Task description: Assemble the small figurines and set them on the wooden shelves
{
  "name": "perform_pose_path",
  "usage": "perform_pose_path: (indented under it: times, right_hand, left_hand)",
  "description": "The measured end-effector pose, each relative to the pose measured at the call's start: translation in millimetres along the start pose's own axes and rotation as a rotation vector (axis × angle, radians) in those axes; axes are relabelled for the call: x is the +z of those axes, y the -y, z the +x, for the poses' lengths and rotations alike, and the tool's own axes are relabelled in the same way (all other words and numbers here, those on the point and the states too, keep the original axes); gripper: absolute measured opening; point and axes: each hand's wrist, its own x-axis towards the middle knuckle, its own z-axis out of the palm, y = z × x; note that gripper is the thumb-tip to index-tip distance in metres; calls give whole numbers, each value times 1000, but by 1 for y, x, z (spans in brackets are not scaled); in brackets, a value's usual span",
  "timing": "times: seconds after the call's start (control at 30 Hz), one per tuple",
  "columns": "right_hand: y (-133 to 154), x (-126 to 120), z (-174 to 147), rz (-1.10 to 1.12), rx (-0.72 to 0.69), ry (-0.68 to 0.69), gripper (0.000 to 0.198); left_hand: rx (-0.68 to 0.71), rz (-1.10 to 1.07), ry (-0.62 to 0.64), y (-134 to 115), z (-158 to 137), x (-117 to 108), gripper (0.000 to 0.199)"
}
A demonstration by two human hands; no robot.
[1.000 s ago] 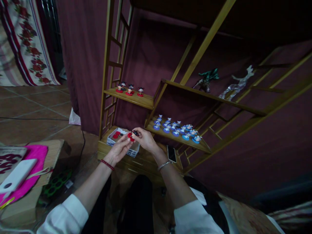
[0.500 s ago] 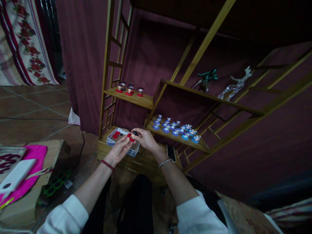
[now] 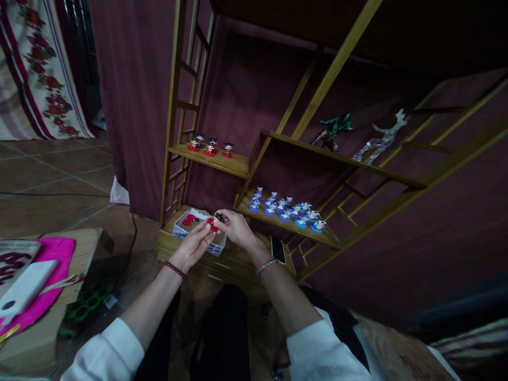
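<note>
Both hands meet over a low white box (image 3: pixel 181 231) with a printed side. My left hand (image 3: pixel 194 245) is closed on a round red base (image 3: pixel 211 224). With thumb and fingers my right hand (image 3: pixel 237 227) grips a small black-haired figurine (image 3: pixel 218 217) at that base; whether the two are fully joined I cannot tell. Inside the box lie another red base (image 3: pixel 189 220) and a small dark piece beside it. Several matching figurines on red bases (image 3: pixel 210 150) stand upright on the upper left shelf (image 3: pixel 234 165).
Several blue and purple figurines (image 3: pixel 286 214) stand on the lower right shelf. A phone (image 3: pixel 278 250) lies on the cabinet near my right forearm. Higher up are a green ornament (image 3: pixel 335 129) and a clear deer (image 3: pixel 381 140). At left, a table (image 3: pixel 85 248) holds a pink item (image 3: pixel 59 264).
Hardly anything differs. Both hands keep their hold on the figurine and red base over the box; the view has shifted very slightly.
</note>
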Motion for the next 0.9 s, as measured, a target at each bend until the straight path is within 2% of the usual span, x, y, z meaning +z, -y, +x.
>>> perform_pose_path:
  times: [0.3,0.47,0.7,0.9]
  right_hand:
    - [4,4,-2,-100,-13,-45,24]
    - [7,-2,2,-44,-20,18,25]
    - [5,-1,4,81,78,10,32]
    - [3,5,3,73,98,0,28]
  left_hand:
    - [10,-25,-37,-1,0,1,20]
    - [-25,-15,10,-3,3,-1,16]
    - [9,3,58,-5,1,-4,25]
    - [32,-7,27,-5,0,-5,25]
